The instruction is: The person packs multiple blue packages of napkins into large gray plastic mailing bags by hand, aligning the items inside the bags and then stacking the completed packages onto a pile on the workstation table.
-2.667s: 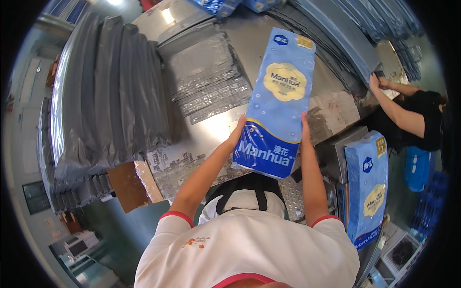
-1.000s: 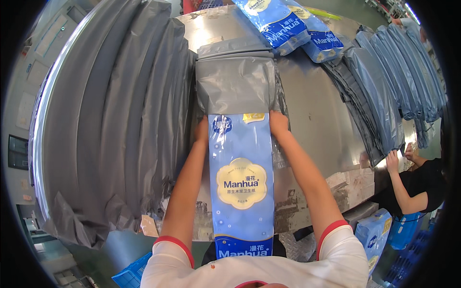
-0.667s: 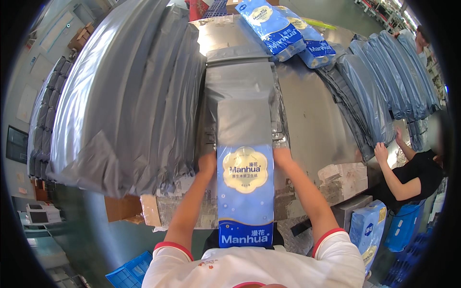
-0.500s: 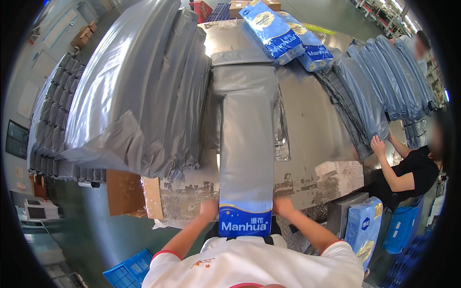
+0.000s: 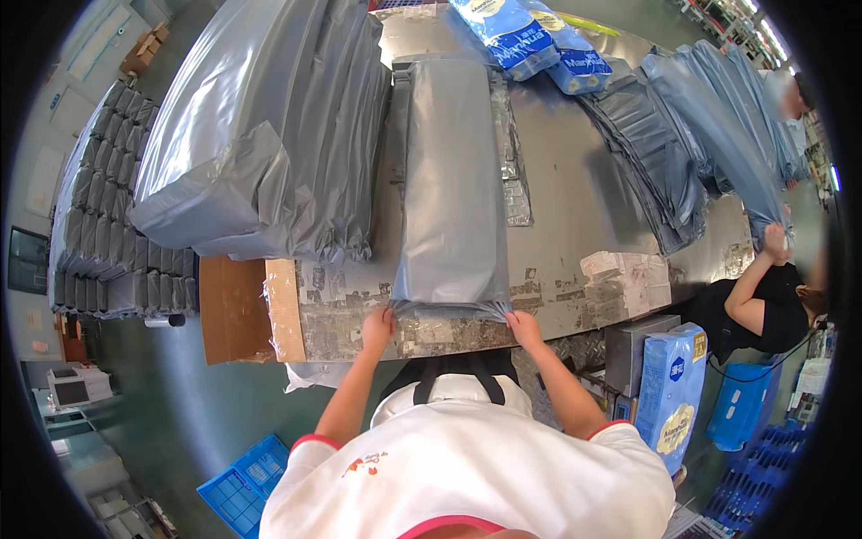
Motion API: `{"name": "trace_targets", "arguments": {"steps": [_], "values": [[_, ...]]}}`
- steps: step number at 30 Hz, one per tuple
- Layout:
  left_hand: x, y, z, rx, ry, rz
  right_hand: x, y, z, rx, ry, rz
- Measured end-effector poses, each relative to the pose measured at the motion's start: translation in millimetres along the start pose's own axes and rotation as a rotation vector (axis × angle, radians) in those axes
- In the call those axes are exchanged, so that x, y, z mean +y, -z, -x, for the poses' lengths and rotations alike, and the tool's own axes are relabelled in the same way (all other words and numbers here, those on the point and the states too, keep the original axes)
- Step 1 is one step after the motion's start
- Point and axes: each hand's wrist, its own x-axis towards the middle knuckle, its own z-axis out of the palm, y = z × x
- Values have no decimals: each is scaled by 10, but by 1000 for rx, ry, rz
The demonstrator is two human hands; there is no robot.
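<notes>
A long grey plastic bag (image 5: 452, 198) lies lengthwise before me on the metal table (image 5: 575, 180), filled out by something long inside. My left hand (image 5: 379, 330) is closed on the near left corner of the bag's end. The near right corner is pinched in my right hand (image 5: 523, 327). Between my hands the plastic is drawn wide and creased. What fills the bag is hidden under the grey film. More flat grey bags (image 5: 518, 171) lie beneath it, showing along its right side.
Large stacked grey-wrapped bundles (image 5: 260, 135) stand to the left. Blue tissue packs (image 5: 512, 40) lie at the far edge, and another blue pack (image 5: 669, 395) stands lower right. A white block (image 5: 626, 286) sits right of me. A co-worker (image 5: 754, 301) handles grey bags there.
The blue end of the pack that stuck out toward me is now covered by the bag. My hands have moved forward to the bag's near corners. The co-worker has pulled a bag up.
</notes>
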Motion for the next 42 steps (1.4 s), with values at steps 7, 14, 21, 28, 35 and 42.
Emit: {"name": "trace_targets", "arguments": {"steps": [7,14,21,28,35,42], "values": [[-371,-161,-21,-84,88,525,-3,-129,-38,23,-123,-277],[-602,-116,374,-409,77,425,59,-116,82,2,-59,-313],[-969,644,758,-792,204,512,125,69,71,-72,-383,-678],[-1707,2462,516,559,233,-597,-42,274,138,110,-224,48],[-321,1510,-75,173,-621,-750,-743,609,-45,214,854,807],[470,452,-527,-46,-1377,-1240,-782,576,-523,-94,1301,944]]}}
